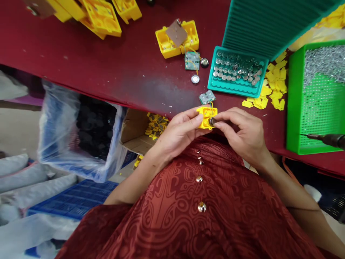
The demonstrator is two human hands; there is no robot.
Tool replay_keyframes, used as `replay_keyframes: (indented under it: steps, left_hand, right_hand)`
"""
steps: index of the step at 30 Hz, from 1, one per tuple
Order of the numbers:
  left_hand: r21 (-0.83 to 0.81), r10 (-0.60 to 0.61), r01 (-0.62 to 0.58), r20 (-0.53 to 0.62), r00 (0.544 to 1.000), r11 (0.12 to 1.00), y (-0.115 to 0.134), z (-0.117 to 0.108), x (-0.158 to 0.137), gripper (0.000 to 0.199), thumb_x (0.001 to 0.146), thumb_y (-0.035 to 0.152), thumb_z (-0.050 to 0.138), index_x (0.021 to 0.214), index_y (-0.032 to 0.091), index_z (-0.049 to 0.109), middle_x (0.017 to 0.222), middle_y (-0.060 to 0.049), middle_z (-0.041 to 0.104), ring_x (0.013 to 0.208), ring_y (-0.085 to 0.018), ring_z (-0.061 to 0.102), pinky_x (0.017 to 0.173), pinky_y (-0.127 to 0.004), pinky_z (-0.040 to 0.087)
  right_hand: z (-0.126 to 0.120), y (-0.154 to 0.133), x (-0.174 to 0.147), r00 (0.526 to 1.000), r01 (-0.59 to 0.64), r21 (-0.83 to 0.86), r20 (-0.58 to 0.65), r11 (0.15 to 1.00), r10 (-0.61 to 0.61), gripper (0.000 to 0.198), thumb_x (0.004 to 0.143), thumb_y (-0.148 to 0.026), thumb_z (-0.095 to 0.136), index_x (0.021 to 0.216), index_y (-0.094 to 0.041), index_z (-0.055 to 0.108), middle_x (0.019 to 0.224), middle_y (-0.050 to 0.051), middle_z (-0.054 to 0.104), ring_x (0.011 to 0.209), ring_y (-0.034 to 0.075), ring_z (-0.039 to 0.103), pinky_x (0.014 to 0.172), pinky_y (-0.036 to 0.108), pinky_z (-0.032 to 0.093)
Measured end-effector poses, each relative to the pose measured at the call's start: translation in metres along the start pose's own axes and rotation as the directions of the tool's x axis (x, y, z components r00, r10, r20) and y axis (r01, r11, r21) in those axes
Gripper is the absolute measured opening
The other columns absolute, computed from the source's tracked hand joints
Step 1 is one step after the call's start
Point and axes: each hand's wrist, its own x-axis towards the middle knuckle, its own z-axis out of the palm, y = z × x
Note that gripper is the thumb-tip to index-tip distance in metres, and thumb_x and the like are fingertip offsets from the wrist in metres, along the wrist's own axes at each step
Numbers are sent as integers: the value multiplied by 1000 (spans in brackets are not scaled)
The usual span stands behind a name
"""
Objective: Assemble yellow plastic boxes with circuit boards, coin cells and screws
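My left hand [185, 126] grips a small yellow plastic housing [205, 113] by its left side, open side up. Between my right thumb and fingertips is a small round speaker [211, 121], dark at the edge, at the housing's lower right; whether it is seated cannot be made out. My right hand [239, 131] is closed in a pinch. Just beyond the housing lies a small circuit board [207, 97], with thin wires running toward the housing. Farther off, another circuit board [192, 60] has round parts wired to it, beside an open yellow housing [168, 48].
A teal tray [234, 90] holds rows of silver button cells. Right of it are loose yellow pieces [276, 82] and a green basket [293, 108] of metal parts, with a screwdriver [323, 138] across it. A lined blue crate [99, 171] and a cardboard box [134, 131] stand left.
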Motion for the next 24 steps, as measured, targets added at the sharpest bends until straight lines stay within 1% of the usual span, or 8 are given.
replay_keyframes:
  steps: [5,10,14,16,18,20,22,24]
  left_hand:
    - [42,38,-37,-20,999,998,-4,-1,-1,31,88,29,87,116,17,81,125,-9,83,115,-22,77,102,-31,60]
    - [145,103,-98,-23,994,985,-7,-1,-1,42,84,32,92,122,18,78,123,-8,83,112,-19,77,103,-29,59]
    - [243,191,-179,-27,981,953,-9,2,-3,42,88,35,88,126,20,77,130,-7,81,124,-21,74,112,-31,55]
    - [245,193,-184,-11,981,952,-11,3,-2,45,87,33,88,128,19,75,131,-8,80,124,-21,73,112,-31,54]
    - [222,169,-163,-7,986,961,-13,3,3,47,84,31,91,126,18,74,125,-7,80,116,-20,75,108,-30,57]
    - [206,135,-128,-20,991,970,-15,2,10,48,80,31,93,121,18,72,114,-6,81,105,-18,76,99,-29,60]
    - [201,113,-105,-29,993,974,-16,0,15,51,76,33,97,116,18,70,107,-4,81,99,-17,76,89,-28,63]
    - [195,105,-95,-39,994,976,-15,1,18,55,71,34,100,115,18,70,104,-4,81,97,-18,77,83,-27,64]
  right_hand:
    - [7,2,-4,997,63,-78,-33,995,-66,9,101,-20,69,102,-19,78,94,4,78,84,15,71,80,29,57]
    - [10,-1,-3,993,108,-104,-40,989,-113,10,101,-17,67,99,-17,76,91,4,76,82,15,68,76,29,53]
    - [10,-6,-2,991,119,-233,-36,965,-130,20,105,-18,60,90,-17,73,86,6,73,81,17,65,76,31,51]
    - [9,-8,-3,987,140,-301,-32,943,-157,22,106,-18,58,88,-16,72,85,7,72,82,18,65,76,33,52]
    - [8,-9,-3,987,148,-334,-16,931,-162,24,107,-19,57,89,-15,72,87,8,72,82,19,65,76,34,53]
    - [6,-9,-4,988,145,-316,3,938,-152,25,107,-18,54,92,-15,73,89,9,74,85,20,67,79,36,56]
    - [2,-10,-5,988,153,-239,16,959,-154,24,106,-16,54,98,-16,76,94,9,76,87,19,69,82,36,59]
    - [-2,-11,-5,992,126,-143,-4,982,-128,21,105,-15,57,108,-18,78,99,7,79,89,17,73,83,34,62]
